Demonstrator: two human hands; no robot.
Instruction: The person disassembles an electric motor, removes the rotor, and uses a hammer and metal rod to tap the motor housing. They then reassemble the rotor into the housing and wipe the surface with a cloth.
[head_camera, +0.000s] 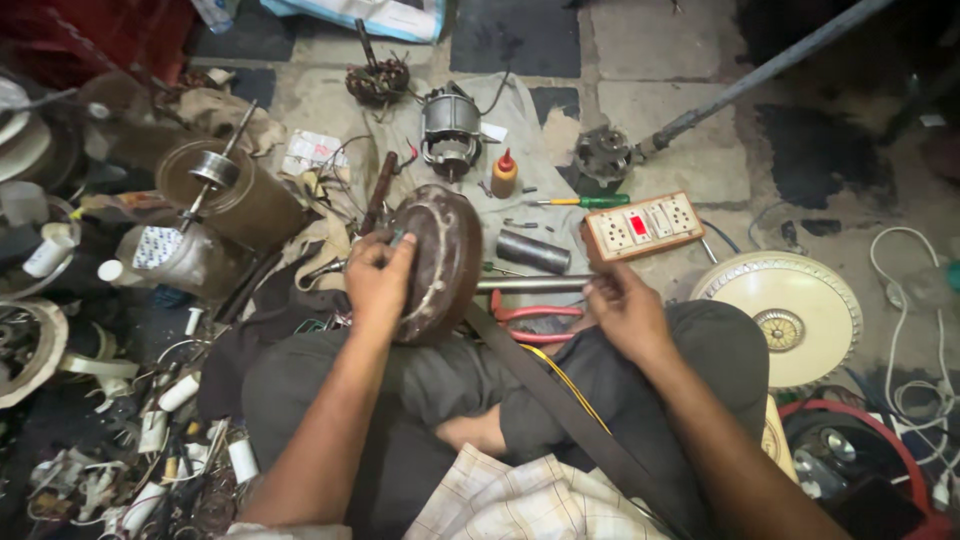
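The person sits cross-legged on the tiled floor (700, 150). The round, dark brown, rusted metal fan motor housing (440, 262) stands on edge above the left knee, with its grey steel shaft (530, 285) running level toward the right. The left hand (378, 282) is closed over the housing's left rim, fingers curled on it. The right hand (622, 310) is closed around the far end of the shaft.

Red-handled pliers (530, 318) lie just below the shaft, on the lap. A short grey metal cylinder (533, 251) lies just above it on a pale cloth. Further back are an orange socket board with white outlets (643, 226), a green-handled screwdriver (585, 201) and a bare grey motor with copper windings (450, 130). A cream round fan cover (785, 315) rests near the right knee.
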